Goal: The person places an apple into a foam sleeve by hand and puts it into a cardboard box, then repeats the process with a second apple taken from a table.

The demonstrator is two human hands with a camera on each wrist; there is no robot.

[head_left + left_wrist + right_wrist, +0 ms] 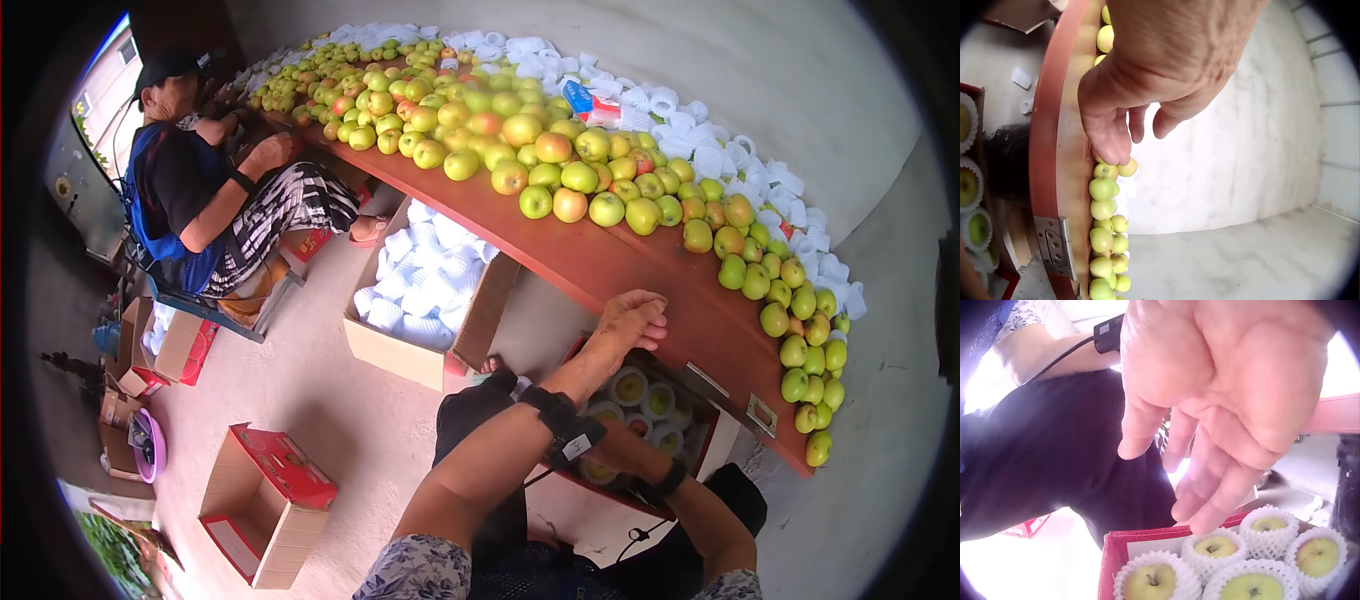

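Observation:
My left hand (630, 322) is over the front edge of the red-brown table (705, 325), fingers loosely bent and nothing in them. Beyond it, green-yellow apples (605, 209) lie heaped along the tabletop. In the left wrist view, the fingertips of the left hand (1160, 69) overlap a row of apples (1102, 209). Lower down, my right hand (1229, 406) hangs with loose fingers above a red-edged box (1110, 565). It holds nothing. Inside the box stand several apples (1316, 557) in white foam nets, fingertips close over the nearest ones.
White foam nets (662, 100) line the wall side of the table. A carton (395, 355) full of nets stands on the floor, and an open carton (285, 545) lies nearer. At the left, another person (190, 170) sits by the table. A metal hinge (1055, 247) is on the table edge.

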